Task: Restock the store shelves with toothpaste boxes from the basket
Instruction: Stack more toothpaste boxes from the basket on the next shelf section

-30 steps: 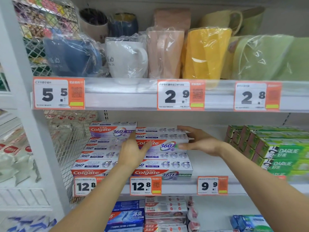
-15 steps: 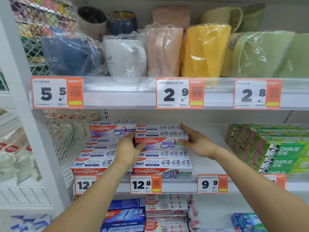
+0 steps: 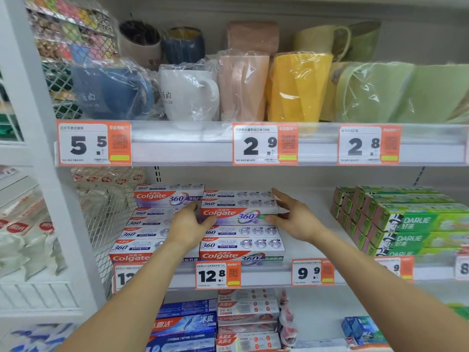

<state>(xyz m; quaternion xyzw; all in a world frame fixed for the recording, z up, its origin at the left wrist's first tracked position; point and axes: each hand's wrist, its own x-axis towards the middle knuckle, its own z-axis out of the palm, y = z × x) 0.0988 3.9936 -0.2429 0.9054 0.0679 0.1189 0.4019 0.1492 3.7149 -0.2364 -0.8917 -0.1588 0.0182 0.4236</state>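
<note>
I see left hand (image 3: 189,226) and right hand (image 3: 294,219) each gripping an end of the Colgate box (image 3: 236,215) atop the right-hand stack on the middle shelf (image 3: 330,250).

Top Colgate box (image 3: 236,215) now farther back between both hands.

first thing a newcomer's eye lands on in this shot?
Both hands, the left hand and right hand, holding the ends of a Colgate box atop the middle-shelf stack. Next, the orange price tags along the shelf edges and the yellow cup above.
</note>
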